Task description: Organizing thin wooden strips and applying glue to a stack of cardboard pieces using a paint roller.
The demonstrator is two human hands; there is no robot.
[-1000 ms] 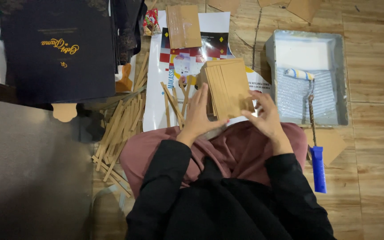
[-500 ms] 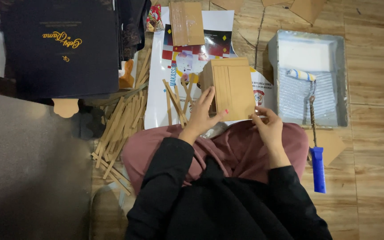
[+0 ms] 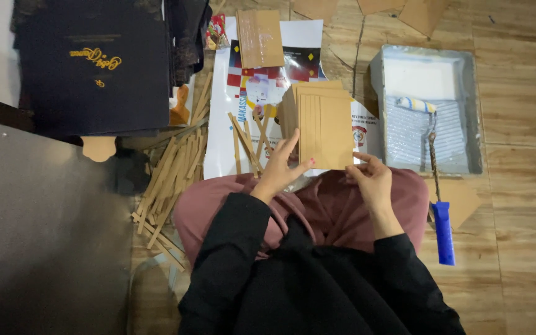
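I sit on a wooden floor with a brown cardboard box piece (image 3: 322, 124) held upright over my lap. My left hand (image 3: 280, 167) grips its lower left edge, fingers spread against the side. My right hand (image 3: 370, 180) touches its lower right corner with the fingertips. Narrow cardboard strips run along the face of the piece. Loose cardboard strips (image 3: 246, 139) lie on a printed poster sheet (image 3: 231, 111) just left of the piece.
A grey paint tray (image 3: 466, 111) with a roller, blue handle (image 3: 443, 232), lies at right. A pile of cardboard strips (image 3: 169, 180) sits at left beside a dark blue folder (image 3: 94, 68). Another cardboard sheet (image 3: 260, 38) lies farther ahead. A grey surface (image 3: 38, 236) fills the lower left.
The cardboard piece has moved forward and turned more upright. My right hand slid down from its side to the lower right corner; my left hand stays on the left edge.
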